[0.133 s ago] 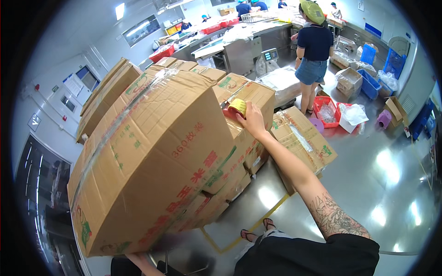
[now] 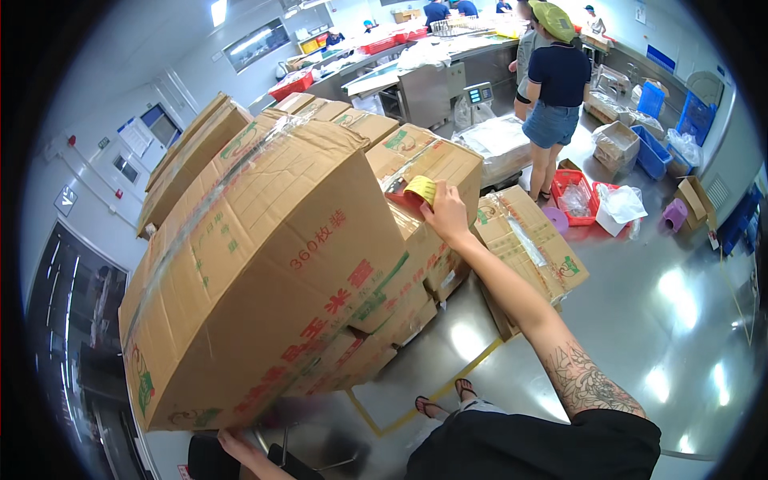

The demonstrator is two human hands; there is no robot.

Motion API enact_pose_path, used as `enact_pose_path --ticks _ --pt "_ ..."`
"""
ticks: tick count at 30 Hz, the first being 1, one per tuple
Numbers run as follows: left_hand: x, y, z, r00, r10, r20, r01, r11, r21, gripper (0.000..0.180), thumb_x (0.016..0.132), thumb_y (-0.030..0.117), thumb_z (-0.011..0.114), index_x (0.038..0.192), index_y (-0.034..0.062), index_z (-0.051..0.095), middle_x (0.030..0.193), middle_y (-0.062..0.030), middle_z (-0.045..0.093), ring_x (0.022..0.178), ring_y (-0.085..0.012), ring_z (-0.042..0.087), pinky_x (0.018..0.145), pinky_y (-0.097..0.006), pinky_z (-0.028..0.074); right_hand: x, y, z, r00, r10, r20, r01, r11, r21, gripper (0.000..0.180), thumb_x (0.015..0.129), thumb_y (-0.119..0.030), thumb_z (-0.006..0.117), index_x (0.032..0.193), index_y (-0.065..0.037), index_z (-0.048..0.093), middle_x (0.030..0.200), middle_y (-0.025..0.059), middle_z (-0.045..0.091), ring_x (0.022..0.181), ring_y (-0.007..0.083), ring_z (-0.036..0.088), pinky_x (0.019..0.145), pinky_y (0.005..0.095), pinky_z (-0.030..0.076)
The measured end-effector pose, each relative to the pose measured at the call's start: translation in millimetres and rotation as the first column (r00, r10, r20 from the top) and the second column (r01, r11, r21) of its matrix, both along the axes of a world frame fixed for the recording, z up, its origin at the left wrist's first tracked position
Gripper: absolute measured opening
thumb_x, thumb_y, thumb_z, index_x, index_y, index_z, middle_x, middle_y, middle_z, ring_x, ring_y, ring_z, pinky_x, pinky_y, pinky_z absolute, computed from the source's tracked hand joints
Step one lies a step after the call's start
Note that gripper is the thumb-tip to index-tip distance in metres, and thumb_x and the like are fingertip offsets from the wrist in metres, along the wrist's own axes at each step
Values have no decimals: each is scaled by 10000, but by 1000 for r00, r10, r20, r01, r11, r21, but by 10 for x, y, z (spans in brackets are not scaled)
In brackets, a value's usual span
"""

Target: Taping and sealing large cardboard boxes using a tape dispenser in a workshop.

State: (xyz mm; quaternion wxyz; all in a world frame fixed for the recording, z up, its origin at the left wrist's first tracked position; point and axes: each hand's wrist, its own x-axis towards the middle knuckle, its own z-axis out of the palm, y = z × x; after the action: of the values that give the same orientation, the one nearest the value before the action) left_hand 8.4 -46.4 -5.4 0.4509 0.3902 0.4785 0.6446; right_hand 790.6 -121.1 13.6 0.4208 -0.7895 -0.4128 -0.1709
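In the head view, your right hand (image 2: 448, 213), just right of the frame's centre, has its fingers closed on the right side of a yellow roll (image 2: 424, 189), which lies to their upper left. Your left hand (image 2: 232, 442), at the lower left, is at the bottom edge of the large carton (image 2: 272, 280), which fills the left-centre; you cannot tell how far those partly hidden fingers open.

Red plastic basket (image 2: 579, 221) holds clear plastic bags (image 2: 573, 198). Right of the basket: purple plastic container (image 2: 674, 215). Behind it, rightward: blue plastic crate (image 2: 652, 158). Behind it, leftward: co-worker (image 2: 555, 80) in denim shorts (image 2: 550, 126); farther left, digital display (image 2: 480, 94).
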Motion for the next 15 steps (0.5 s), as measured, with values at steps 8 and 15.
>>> enact_pose_path --ticks 8,15 --pt "461 -733 -334 965 261 -6 -261 965 -32 333 1089 351 594 1194 35 614 1043 -51 634 865 -144 565 807 -310 473 -450 -1188 -256 794 36 -607 108 974 198 381 925 -166 736 1162 -6 485 1035 226 652 967 358 687 850 454 544" --pt "2086 -1081 114 890 -405 -211 360 906 -221 166 1052 194 624 1161 74 661 1030 -38 692 804 -105 632 728 -255 510 -1323 -2138 168 877 286 -386 -49 853 519 365 998 -112 676 1254 -1 441 1069 167 658 983 268 682 854 371 538"
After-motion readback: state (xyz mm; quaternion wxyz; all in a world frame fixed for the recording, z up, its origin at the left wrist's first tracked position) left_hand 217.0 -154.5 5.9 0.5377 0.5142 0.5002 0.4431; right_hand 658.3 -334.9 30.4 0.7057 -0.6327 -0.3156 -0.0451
